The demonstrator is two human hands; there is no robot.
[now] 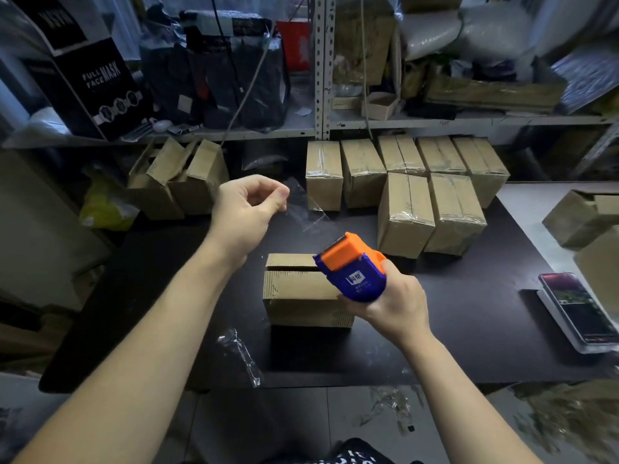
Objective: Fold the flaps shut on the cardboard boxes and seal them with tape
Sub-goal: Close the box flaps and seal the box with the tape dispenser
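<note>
the clear tape strip [303,209] is hard to make out against the dark table [469,313]: only its glare and edges show, running from the left hand [249,209] down toward the orange and blue tape dispenser [351,267]. where it meets the dispenser's toothed edge cannot be told. the dispenser and the right hand [392,304] cover the near right corner of the small cardboard box [301,289], which sits on the table just in front of the person, its top flaps folded down with a dark gap between them. the left hand is raised above and behind the box, thumb and fingertips drawn together in a pinch on the tape's end, forearm stretched forward. the right hand is wrapped around the dispenser's blue body, cutter pointing up and away. taped boxes [405,209] stand in rows at the back right; open boxes [177,182] at the back left are blurred. a phone [577,306] lies at the table's right edge.
</note>
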